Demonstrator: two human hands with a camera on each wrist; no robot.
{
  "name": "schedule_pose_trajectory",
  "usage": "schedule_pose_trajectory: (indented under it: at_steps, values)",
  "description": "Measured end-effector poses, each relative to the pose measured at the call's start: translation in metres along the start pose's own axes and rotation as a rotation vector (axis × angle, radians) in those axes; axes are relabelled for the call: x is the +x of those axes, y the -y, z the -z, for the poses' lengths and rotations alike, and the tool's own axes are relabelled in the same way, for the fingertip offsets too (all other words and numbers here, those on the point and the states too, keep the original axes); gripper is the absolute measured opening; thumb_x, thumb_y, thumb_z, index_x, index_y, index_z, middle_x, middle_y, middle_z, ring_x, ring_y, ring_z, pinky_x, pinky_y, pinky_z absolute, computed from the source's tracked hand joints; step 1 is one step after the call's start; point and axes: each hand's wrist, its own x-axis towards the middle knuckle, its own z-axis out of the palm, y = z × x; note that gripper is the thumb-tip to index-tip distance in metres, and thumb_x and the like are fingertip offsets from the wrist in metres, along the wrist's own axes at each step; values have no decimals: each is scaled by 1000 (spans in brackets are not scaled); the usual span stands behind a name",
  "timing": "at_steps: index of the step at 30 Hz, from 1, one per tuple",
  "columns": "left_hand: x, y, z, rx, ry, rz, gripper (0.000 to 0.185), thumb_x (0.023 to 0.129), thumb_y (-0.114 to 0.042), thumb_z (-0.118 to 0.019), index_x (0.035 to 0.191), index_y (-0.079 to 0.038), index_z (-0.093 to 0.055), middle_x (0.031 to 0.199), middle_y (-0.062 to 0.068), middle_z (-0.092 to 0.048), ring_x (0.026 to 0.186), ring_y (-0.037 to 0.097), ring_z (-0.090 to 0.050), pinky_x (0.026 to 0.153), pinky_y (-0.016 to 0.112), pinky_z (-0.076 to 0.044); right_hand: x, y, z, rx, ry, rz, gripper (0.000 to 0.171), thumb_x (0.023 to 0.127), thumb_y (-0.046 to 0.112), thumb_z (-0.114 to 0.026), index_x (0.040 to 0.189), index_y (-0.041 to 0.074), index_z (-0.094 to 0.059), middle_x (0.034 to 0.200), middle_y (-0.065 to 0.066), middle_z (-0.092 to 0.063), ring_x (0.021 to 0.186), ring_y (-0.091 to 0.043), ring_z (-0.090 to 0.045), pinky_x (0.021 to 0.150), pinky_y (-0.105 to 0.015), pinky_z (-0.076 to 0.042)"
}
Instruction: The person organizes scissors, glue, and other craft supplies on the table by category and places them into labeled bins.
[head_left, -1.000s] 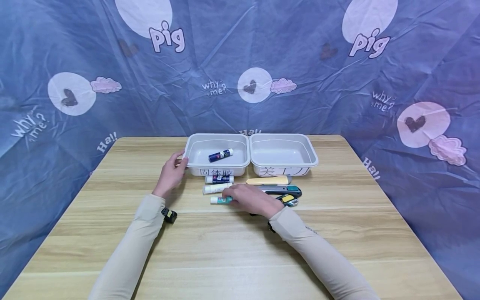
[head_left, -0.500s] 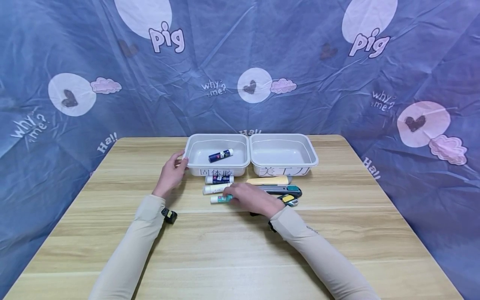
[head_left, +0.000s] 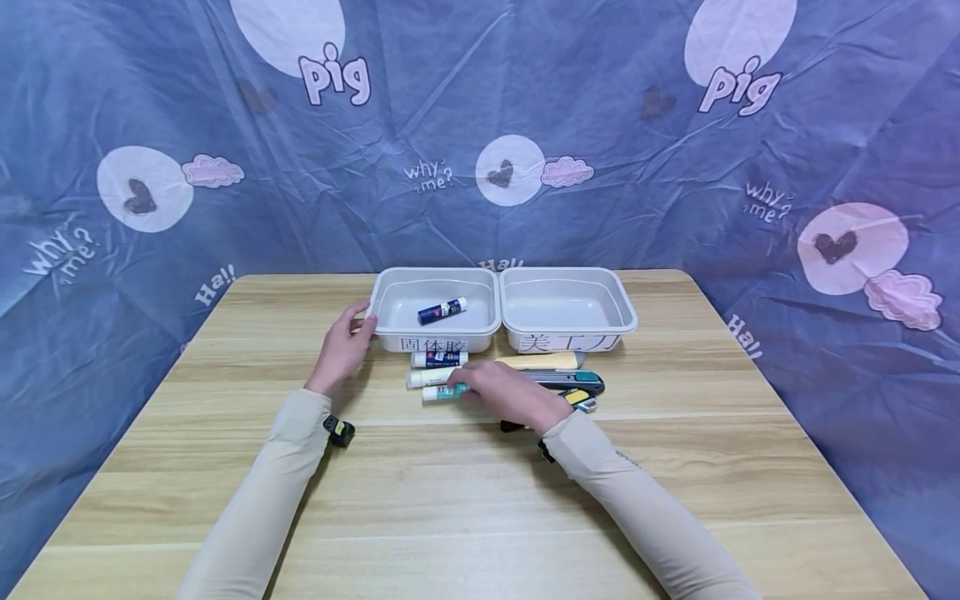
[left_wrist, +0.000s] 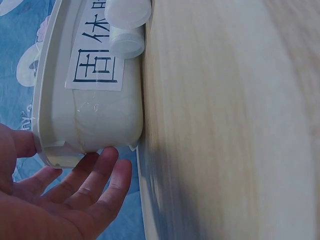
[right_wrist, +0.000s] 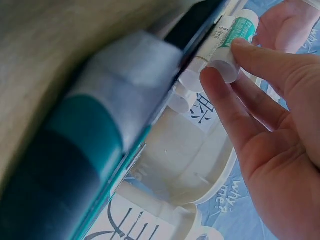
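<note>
- A big blue cloth (head_left: 420, 100) hangs at the back, behind the wooden bench (head_left: 450, 508).
- Two white tubs stand side by side on the bench: the left tub (head_left: 435, 333), with one blue glue stick (head_left: 442, 311) in it, and the right tub (head_left: 570, 332).
- The left hand (head_left: 345, 352) has loose, spread fingers and touches the outer end of the left tub.
- The right hand (head_left: 510, 393) is narrow. Its thumb and fingers pinch the green glue stick.
- Three knives lie in front of the right tub: a yellow knife (head_left: 543, 361), a black-and-green knife (head_left: 577, 381) and a black-and-yellow knife (head_left: 579, 397). The right hand and arm hide parts of them.
- A second blue glue stick (head_left: 439, 359) lies just in front of the left tub, with a white glue stick (head_left: 427, 379) next to it.
- The green glue stick (head_left: 446, 392) is nearest the person, close to the white one. I can't tell if it is off the bench. It should be light and hard, maybe a bit slippery, and it could roll. It likely won't break. The pinch is near one end; the middle may be steadier. Don't pull on just the cap.
</note>
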Motion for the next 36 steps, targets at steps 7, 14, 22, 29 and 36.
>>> schedule_pose_trajectory:
  at_steps: [7,14,22,29,36]
  values:
    - [0,-1,0,0,7,-7,52,111,-27,-44,158,-7,-36,138,31,-58,112,41,-65,79,22,-54,0,-1,2,-3,-18,-9,25,95,3,-72,118,12,-73,116,-1,-74,106,-13,-70,91,-25,-58]
    - [0,0,0,7,10,-13,53,111,-29,-43,158,-6,-36,138,31,-58,112,40,-66,82,27,-56,0,-4,1,-16,-34,-2,24,94,4,-73,117,12,-74,116,-1,-74,106,-11,-69,91,-24,-58]
    - [0,-1,0,-6,8,-6,53,111,-29,-43,158,-6,-35,139,31,-57,113,42,-65,89,38,-58,0,-5,4,-16,-53,-2,26,94,3,-72,118,13,-74,114,-3,-74,101,-13,-71,87,-23,-59]
    - [0,0,0,-4,6,-10,53,111,-29,-44,158,-6,-36,138,32,-58,113,42,-65,86,34,-58,-1,-6,7,4,-62,1,27,94,4,-72,120,13,-73,113,-3,-74,101,-14,-71,87,-20,-59]
    - [0,0,0,0,5,-15,53,111,-29,-43,158,-5,-36,138,32,-58,113,42,-66,90,39,-58,-2,-6,10,-6,-95,-5,28,93,3,-73,120,11,-73,110,-4,-72,98,-15,-71,85,-21,-59]
